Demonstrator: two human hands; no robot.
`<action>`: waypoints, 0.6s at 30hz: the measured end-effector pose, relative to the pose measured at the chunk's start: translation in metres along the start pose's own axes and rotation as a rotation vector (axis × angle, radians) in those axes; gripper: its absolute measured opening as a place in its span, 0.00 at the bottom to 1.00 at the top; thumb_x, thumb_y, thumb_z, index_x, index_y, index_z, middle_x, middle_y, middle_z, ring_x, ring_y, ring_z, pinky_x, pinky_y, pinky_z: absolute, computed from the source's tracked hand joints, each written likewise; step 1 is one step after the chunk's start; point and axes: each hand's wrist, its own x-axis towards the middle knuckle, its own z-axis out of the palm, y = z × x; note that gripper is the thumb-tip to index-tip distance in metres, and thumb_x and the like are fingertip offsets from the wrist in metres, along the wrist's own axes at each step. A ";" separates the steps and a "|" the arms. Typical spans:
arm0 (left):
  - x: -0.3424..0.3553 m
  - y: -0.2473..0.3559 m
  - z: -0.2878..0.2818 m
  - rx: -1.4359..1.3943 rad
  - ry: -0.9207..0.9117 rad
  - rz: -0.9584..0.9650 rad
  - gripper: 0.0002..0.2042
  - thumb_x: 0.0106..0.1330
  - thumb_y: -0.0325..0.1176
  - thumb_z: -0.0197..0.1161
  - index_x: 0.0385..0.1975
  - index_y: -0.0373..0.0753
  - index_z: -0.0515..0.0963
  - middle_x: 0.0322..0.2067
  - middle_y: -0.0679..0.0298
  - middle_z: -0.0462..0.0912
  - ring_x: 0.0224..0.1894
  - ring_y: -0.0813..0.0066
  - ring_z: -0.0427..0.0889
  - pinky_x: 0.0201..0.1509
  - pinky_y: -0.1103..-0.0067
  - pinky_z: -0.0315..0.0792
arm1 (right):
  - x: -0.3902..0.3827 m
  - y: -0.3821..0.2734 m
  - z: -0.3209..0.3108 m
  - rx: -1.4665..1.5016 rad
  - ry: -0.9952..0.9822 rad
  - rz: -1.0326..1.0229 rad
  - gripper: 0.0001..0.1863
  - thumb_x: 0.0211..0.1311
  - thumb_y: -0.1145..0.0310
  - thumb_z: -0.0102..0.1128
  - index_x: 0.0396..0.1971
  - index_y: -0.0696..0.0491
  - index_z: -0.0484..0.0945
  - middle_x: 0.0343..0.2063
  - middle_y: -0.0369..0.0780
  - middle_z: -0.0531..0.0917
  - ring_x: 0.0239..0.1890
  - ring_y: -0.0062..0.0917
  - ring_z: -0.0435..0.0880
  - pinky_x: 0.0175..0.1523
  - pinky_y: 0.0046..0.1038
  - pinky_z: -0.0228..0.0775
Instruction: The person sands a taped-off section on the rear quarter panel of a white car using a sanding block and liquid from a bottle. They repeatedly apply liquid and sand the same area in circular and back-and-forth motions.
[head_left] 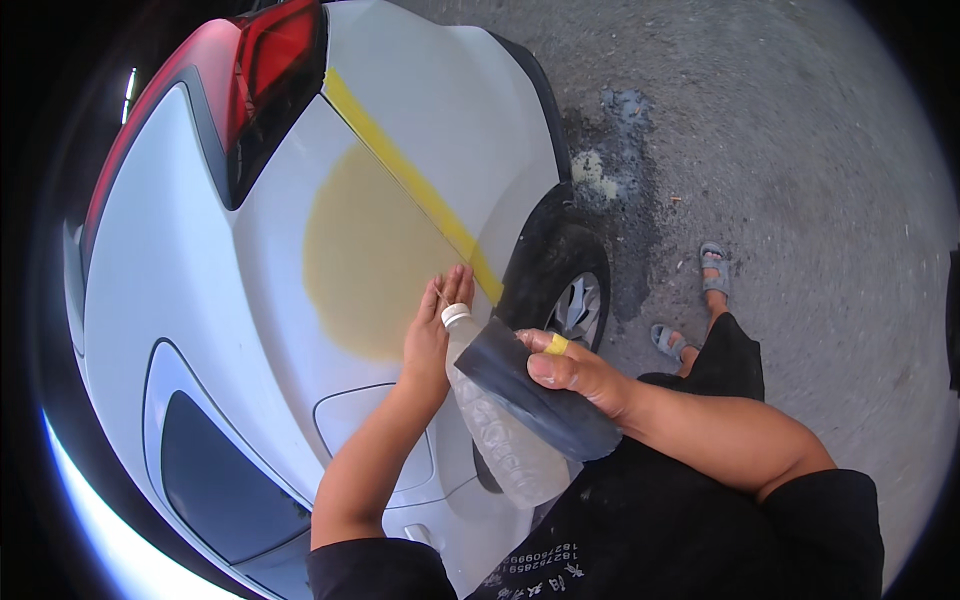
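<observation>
Close quarters: left hand [430,330] beside the bottle [503,440], right hand [588,382] on a dark flexible sheet [520,385]

Far left, smooth dark glass filled a side window [225,480], with a glossy red taillight [270,60] up top! Then came the curved silver quarter panel [275,260], and there it was: a beige patch [365,250], matte, roughly oval, soft-edged, with room up and left of the fingers. Below sat the fuel door [345,418], a rounded square. Yellow tape [407,175] ran straight down the panel seam, right of the patch. The left hand was at the patch's lower right, fingers extended and close together, pinching nothing; how firmly they pressed, I couldn't tell. Tight here: the white cap [455,314] was just beside it, topping the tilted, ribbed, translucent plastic bottle. Across that lay the bent sheet, pinched by the right hand, thumb on top, other fingers partly hidden; whether they gripped the bottle too, I couldn't tell. Beyond stood the spoked wheel [578,310], then grey sandals [711,250] on rough grey pavement [810,150], the widest room of all!
</observation>
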 end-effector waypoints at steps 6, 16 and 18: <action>-0.065 0.003 0.028 -0.208 0.202 -0.033 0.34 0.70 0.46 0.45 0.75 0.37 0.57 0.77 0.62 0.56 0.80 0.67 0.48 0.83 0.64 0.38 | -0.001 0.026 0.025 0.064 -0.065 -0.003 0.37 0.60 0.46 0.69 0.59 0.58 0.69 0.47 0.38 0.79 0.47 0.17 0.79 0.55 0.22 0.73; -0.171 -0.074 0.047 -0.260 0.228 -0.682 0.41 0.72 0.61 0.47 0.76 0.35 0.54 0.78 0.56 0.49 0.81 0.55 0.41 0.82 0.60 0.33 | 0.015 0.048 0.096 0.108 -0.232 -0.054 0.39 0.62 0.48 0.71 0.62 0.58 0.66 0.47 0.36 0.78 0.46 0.15 0.78 0.55 0.19 0.72; -0.193 -0.050 0.068 -0.182 0.195 -0.675 0.41 0.72 0.59 0.47 0.76 0.34 0.53 0.78 0.55 0.49 0.81 0.51 0.39 0.82 0.59 0.31 | 0.017 0.056 0.106 0.136 -0.269 -0.030 0.38 0.62 0.48 0.71 0.61 0.58 0.67 0.48 0.36 0.78 0.49 0.15 0.78 0.57 0.20 0.71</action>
